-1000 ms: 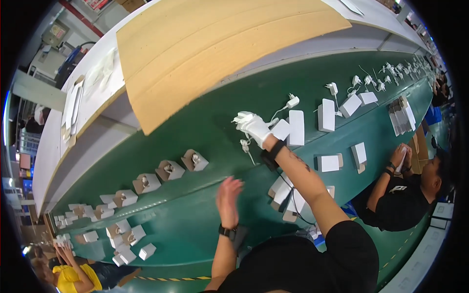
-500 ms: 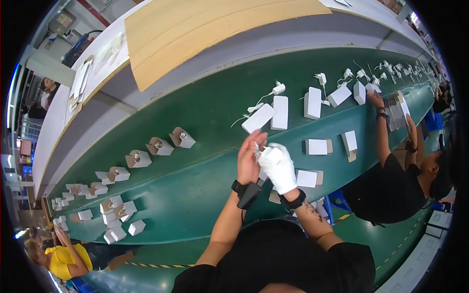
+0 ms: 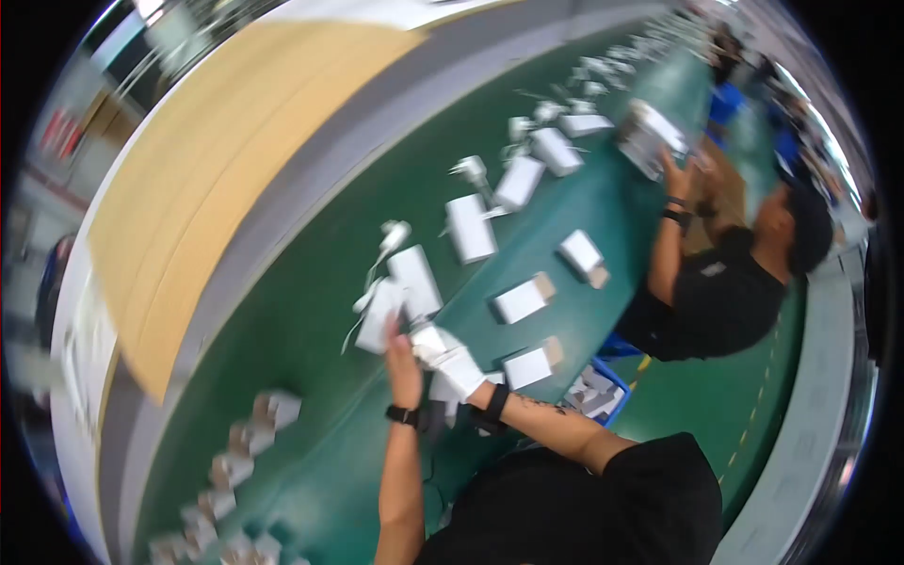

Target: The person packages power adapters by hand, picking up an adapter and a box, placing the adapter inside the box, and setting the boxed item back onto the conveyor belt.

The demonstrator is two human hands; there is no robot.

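Two hands have drawn nearer the white box (image 3: 379,309) on the green desk (image 3: 330,480): bare left hand (image 3: 405,374) overlapping its edge, gloved right hand (image 3: 452,361) alongside. Work seems centred there; blur hides whether either grip holds anything.

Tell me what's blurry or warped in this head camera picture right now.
Head view: motion blur smears the boxes at lower left and softens the left hand and gloved right hand; also in the head view, the fisheye bows the edges of the tan board, and the picture's corners go black; the head view's white glove looks pale, with little surface detail.
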